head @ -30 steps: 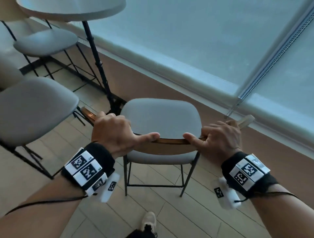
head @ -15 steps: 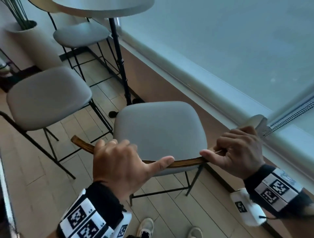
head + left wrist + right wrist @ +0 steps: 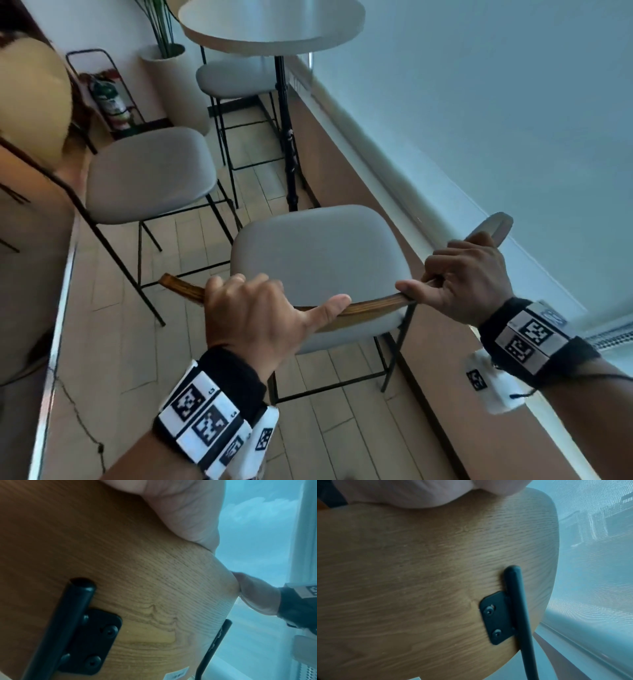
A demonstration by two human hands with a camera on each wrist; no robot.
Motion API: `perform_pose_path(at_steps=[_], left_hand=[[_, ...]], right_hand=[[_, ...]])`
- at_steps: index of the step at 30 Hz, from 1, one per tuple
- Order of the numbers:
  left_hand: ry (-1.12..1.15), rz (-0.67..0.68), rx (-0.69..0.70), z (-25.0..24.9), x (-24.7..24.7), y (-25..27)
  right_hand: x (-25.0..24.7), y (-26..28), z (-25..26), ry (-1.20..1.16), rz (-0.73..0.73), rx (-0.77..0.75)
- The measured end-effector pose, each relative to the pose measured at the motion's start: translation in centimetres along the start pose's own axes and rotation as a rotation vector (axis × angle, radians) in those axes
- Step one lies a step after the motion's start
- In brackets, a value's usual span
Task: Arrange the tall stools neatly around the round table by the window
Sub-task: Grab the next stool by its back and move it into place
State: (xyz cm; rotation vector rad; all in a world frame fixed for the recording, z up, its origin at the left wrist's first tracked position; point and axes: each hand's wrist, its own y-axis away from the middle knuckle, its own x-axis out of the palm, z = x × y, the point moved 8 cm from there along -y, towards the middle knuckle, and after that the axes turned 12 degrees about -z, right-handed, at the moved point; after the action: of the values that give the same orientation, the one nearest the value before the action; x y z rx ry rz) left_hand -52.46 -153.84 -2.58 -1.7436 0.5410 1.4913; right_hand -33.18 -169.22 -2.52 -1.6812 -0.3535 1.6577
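Note:
A tall stool with a grey padded seat (image 3: 318, 260) and a curved wooden backrest (image 3: 370, 305) stands right in front of me beside the window wall. My left hand (image 3: 253, 308) grips the backrest's left part, thumb laid along its top edge. My right hand (image 3: 462, 281) grips its right part. Both wrist views show the backrest's wooden rear (image 3: 120, 574) (image 3: 428, 574) with black brackets. The round white table (image 3: 270, 24) on a black pole (image 3: 286, 137) stands further ahead. Two more grey stools (image 3: 150, 174) (image 3: 236, 80) stand near it.
The window with its blind (image 3: 496, 102) and a brown wall ledge (image 3: 346, 164) run along the right. A white planter (image 3: 178, 85) and a fire extinguisher (image 3: 111, 102) stand at the far wall. A tan backrest (image 3: 34, 99) and a counter edge (image 3: 51, 342) lie at left.
The stool I hold has swung round beside the window wall, with the table pole now straight beyond it. The view has shifted, so the far stools, planter and extinguisher have come into sight.

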Motion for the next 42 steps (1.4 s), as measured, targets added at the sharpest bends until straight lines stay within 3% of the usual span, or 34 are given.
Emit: perform_pose_path(at_steps=[8, 16, 42], left_hand=[[-0.063, 0.018, -0.128, -5.4, 0.5, -2.4], [-0.047, 0.002, -0.174, -8.1, 1.1, -4.8], [-0.060, -0.005, -0.146, -7.5, 1.8, -4.9]], right_hand=[[1.2, -2.1, -7.5, -0.057, 0.022, -0.081], [1.9, -3.7, -11.2, -0.078, -0.016, -0.109], [2.0, -3.1, -10.8, -0.060, -0.024, -0.072]])
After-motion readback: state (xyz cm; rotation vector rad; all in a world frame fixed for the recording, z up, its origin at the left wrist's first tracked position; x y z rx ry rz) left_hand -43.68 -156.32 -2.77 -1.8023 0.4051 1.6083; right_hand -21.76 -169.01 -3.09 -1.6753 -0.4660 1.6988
